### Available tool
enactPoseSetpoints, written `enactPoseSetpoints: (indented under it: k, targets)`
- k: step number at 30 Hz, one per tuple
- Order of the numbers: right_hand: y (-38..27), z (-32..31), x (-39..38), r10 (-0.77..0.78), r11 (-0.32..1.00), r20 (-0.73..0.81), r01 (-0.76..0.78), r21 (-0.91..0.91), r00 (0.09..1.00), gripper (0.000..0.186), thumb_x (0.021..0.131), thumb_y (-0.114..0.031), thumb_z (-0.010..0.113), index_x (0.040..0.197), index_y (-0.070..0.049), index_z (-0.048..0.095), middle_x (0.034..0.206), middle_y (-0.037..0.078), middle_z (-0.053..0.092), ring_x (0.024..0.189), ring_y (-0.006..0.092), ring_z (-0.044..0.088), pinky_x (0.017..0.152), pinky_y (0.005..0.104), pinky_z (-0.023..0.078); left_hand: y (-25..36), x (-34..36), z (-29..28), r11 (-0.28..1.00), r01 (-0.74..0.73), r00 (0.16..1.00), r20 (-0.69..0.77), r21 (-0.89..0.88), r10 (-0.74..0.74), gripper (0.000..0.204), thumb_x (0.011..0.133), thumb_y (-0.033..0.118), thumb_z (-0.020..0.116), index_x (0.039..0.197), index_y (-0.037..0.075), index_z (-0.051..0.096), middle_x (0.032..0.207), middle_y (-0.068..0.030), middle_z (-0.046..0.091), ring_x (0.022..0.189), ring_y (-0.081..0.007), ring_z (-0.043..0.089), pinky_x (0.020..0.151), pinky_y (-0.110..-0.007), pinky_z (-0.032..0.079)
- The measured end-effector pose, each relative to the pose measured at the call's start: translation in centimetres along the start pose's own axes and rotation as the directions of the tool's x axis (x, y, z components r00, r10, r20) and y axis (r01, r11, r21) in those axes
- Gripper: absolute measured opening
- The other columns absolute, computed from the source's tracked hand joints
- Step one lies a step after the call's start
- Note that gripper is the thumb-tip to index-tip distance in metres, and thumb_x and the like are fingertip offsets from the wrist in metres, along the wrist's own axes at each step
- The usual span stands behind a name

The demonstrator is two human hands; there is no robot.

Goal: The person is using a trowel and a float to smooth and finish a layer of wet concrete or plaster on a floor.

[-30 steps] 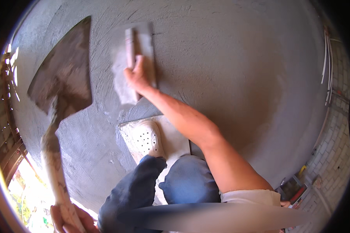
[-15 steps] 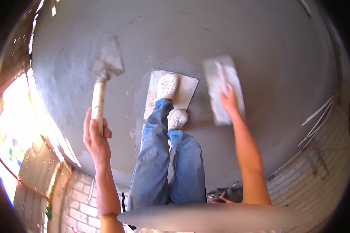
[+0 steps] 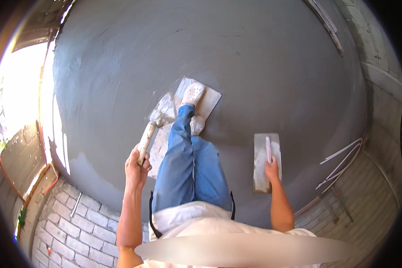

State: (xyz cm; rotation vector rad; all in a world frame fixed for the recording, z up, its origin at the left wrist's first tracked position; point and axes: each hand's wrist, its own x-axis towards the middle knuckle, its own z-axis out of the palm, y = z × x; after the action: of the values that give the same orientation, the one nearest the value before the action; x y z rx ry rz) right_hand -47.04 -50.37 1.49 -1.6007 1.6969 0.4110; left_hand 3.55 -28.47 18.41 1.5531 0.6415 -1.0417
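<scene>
My left hand (image 3: 137, 172) is closed round the pale, cement-spattered handle of a pointing trowel (image 3: 165, 108). Its blade lies just left of my foot, by the edge of a flat board (image 3: 211, 99); whether the two touch I cannot tell. To the right, my right hand (image 3: 272, 170) grips the handle of a rectangular finishing trowel (image 3: 261, 158). That long metal plate lies flat on smooth grey cement (image 3: 263, 67), with lighter smears on its top. My feet, in pale clogs (image 3: 193, 94), are on the board.
A second pale board (image 3: 158, 152) lies partly under my left leg. Thin white strips (image 3: 341, 161) rest at the right edge of the cement, and a long bar (image 3: 328, 27) lies at the far right. Brick paving (image 3: 76, 232) borders the near left, beside a bright opening.
My right hand has drawn the finishing trowel back toward me. The pointing trowel has swung from the left over to the board's edge, its blade now low beside my foot.
</scene>
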Motion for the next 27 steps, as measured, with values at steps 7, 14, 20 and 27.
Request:
enactPoseSetpoints:
  k: [7, 14, 20, 27]
  targets:
    - [-8.6, -3.4, -0.5, -0.212, 0.976, 0.058, 0.207, 0.071, 0.976, 0.044, 0.081, -0.015, 0.057, 0.122, -0.005, 0.045, 0.105, 0.021, 0.061, 0.098, 0.0340, 0.060, 0.086, 0.0408, 0.045, -0.6, -11.2, -5.1, 0.937, 0.111, 0.988, 0.139, -0.332, -0.068, 0.030, 0.088, 0.024, 0.056, 0.111, 0.005, 0.049, 0.082, -0.0076, 0.056, 0.059, -0.0124, 0.049, 0.054, -0.026, 0.042]
    - [-7.0, -6.0, -1.9, -0.314, 0.948, -0.006, 0.313, 0.059, 0.950, 0.043, 0.081, -0.014, 0.057, 0.121, -0.004, 0.045, 0.098, 0.018, 0.060, 0.077, 0.0284, 0.063, 0.058, 0.0390, 0.051, -1.0, -14.8, -11.5, 0.937, 0.085, 0.988, 0.151, -0.338, -0.035, 0.024, 0.086, 0.018, 0.050, 0.107, 0.006, 0.046, 0.082, -0.0071, 0.056, 0.060, -0.0140, 0.053, 0.053, -0.027, 0.046]
    - [-5.6, -9.8, -6.0, -0.073, 0.997, 0.052, 0.071, 0.041, 0.996, 0.045, 0.079, -0.017, 0.056, 0.121, -0.004, 0.047, 0.095, 0.017, 0.061, 0.070, 0.0267, 0.063, 0.055, 0.0375, 0.052, -5.7, -14.9, -18.1, 0.894, 0.064, 0.997, 0.074, -0.444, -0.035, 0.021, 0.090, 0.024, 0.051, 0.103, 0.009, 0.044, 0.072, -0.0034, 0.050, 0.048, -0.0084, 0.039, 0.044, -0.024, 0.033]
    - [-5.9, -11.2, -12.2, -0.064, 0.998, -0.029, 0.063, -0.026, 0.998, 0.044, 0.077, -0.014, 0.056, 0.119, -0.001, 0.047, 0.088, 0.016, 0.060, 0.055, 0.0235, 0.060, 0.042, 0.0367, 0.049, -17.4, -12.1, -28.8, 0.787, 0.093, 0.985, -0.057, -0.610, -0.161, 0.032, 0.093, 0.041, 0.051, 0.100, 0.010, 0.049, 0.067, -0.0015, 0.049, 0.048, -0.0088, 0.041, 0.044, -0.024, 0.034]
